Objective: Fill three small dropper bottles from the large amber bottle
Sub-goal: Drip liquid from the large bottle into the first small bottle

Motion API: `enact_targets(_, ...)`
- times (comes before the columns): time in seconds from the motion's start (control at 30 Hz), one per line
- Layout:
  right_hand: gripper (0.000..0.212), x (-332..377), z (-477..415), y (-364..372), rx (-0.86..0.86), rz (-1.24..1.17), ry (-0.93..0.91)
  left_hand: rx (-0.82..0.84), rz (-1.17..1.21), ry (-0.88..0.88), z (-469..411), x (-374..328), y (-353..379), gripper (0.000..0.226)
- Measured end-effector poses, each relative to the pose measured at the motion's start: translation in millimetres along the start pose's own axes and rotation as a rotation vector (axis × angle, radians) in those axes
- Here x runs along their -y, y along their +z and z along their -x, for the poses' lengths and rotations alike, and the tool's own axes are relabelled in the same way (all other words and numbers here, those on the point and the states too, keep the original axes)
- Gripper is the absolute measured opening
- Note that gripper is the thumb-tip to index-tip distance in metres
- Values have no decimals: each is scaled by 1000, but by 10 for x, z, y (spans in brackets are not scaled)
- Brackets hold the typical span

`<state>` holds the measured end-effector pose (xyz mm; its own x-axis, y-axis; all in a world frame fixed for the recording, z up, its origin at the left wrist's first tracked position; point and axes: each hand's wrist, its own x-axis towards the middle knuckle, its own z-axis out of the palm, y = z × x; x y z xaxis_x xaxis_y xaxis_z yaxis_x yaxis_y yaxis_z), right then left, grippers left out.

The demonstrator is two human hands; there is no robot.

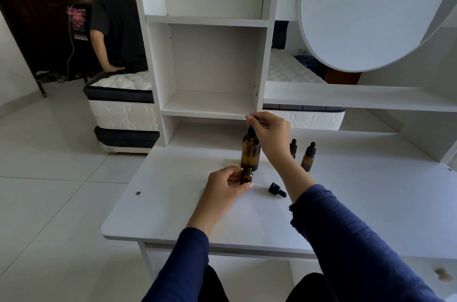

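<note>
The large amber bottle [250, 152] stands upright on the white desk [173, 207]. My right hand [268, 128] pinches the black dropper top [251, 128] at the large bottle's neck. Just in front stands a small amber bottle [246, 176] with no cap, held at its side by my left hand [223, 184]. Its black dropper cap [277, 189] lies on the desk to the right, with its glass tube pointing left. Two more small capped dropper bottles stand further right: one [308, 157] in plain sight, the other [293, 147] partly hidden behind my right wrist.
A white shelf unit [210, 54] rises at the back of the desk, close behind the large bottle. A round white panel [371, 10] hangs at the upper right. A mattress [123, 104] and two people sit to the left, away from the desk.
</note>
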<state>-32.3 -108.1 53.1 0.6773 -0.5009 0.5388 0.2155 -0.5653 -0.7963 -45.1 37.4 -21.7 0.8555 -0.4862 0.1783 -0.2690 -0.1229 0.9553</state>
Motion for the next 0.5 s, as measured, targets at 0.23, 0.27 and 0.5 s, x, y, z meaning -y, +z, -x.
enact_targets(0.23,17,37,-30,-12,19,17,27,2,-18,11,-4,12,-6,26)
enact_targets(0.27,18,40,-33,-14,25,23,30,2,-22,13,-4,10,-6,26)
enact_targets(0.5,23,57,-16,-27,18,25,45,-7,-29,16,-1,14,-1,26)
